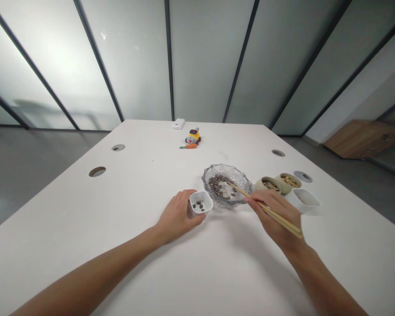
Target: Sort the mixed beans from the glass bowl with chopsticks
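Observation:
My left hand (179,215) is wrapped round a small white cup (201,210) and tilts its mouth toward me. Several dark brown beans (198,204), like coffee beans, lie at the bottom of it. Just right of the cup stands a clear scalloped glass bowl (245,182), with many such beans (217,182) heaped mostly on its left side. In my right hand (276,215) is a pair of wooden chopsticks (276,216). Their tips are inside the bowl among the beans; whether they pinch one is too small to tell.
Right of the bowl stand two greenish round containers (262,186) with pieces inside and a white square cup (303,202). Farther back are a yellow toy vehicle (193,137), an orange-handled screwdriver (189,146) and a white box-like device (178,124). The white table (134,184) has several round holes.

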Tool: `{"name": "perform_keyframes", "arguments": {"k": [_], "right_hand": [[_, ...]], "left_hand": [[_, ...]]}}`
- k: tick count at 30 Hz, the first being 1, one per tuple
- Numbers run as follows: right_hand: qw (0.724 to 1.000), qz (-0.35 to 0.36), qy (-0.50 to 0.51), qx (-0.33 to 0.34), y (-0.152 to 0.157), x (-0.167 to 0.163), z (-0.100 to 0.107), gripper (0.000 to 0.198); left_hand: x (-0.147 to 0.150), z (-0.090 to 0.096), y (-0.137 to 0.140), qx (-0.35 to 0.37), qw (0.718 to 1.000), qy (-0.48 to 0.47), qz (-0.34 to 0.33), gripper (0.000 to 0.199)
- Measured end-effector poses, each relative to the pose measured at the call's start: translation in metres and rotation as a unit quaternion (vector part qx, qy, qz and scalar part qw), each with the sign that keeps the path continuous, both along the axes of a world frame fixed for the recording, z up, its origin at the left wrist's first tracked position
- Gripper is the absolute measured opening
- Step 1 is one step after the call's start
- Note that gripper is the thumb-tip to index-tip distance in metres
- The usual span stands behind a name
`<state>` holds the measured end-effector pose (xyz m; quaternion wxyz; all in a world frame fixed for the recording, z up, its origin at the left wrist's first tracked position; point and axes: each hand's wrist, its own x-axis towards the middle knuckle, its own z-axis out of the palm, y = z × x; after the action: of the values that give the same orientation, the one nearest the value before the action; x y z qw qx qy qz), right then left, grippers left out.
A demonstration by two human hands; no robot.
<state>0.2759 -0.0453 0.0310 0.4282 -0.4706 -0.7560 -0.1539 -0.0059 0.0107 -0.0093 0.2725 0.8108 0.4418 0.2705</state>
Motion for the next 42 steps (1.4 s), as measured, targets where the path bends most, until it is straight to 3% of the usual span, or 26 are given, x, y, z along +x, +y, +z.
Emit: {"name": "perform_keyframes", "arguments": {"k": [4,9,13,16,20,36,42], "right_hand": [[0.994,-0.034,0.102,0.009,-0.007,-0.004,0.007,0.008],[0.979,-0.001,0.193,-0.059,-0.015,-0.012,0.011,0.014],[0.984,-0.031,0.169,-0.038,-0.01,-0.007,0.009,0.015],[0.994,-0.067,0.089,-0.018,-0.002,0.003,0.004,0.019],[0.998,-0.054,0.035,-0.025,0.007,0.012,-0.005,0.022],[0.998,-0.034,0.046,-0.013,0.011,0.016,-0.01,0.02],[0.992,-0.074,0.098,-0.008,0.005,0.013,-0.001,0.02]], "left_hand": [[0.0,0.002,0.0,0.0,1.0,-0.002,0.0,0.05],[0.001,0.005,-0.001,0.001,1.0,-0.003,0.002,0.048],[0.0,0.003,-0.001,0.001,1.0,-0.001,0.002,0.05],[0.0,0.001,0.0,0.001,1.0,-0.004,-0.004,0.051],[0.0,0.002,-0.001,0.002,1.0,-0.004,0.001,0.049],[0.002,0.007,-0.003,-0.001,1.0,-0.003,-0.004,0.048],[0.002,0.009,-0.003,-0.004,1.0,-0.003,-0.001,0.047]]}}
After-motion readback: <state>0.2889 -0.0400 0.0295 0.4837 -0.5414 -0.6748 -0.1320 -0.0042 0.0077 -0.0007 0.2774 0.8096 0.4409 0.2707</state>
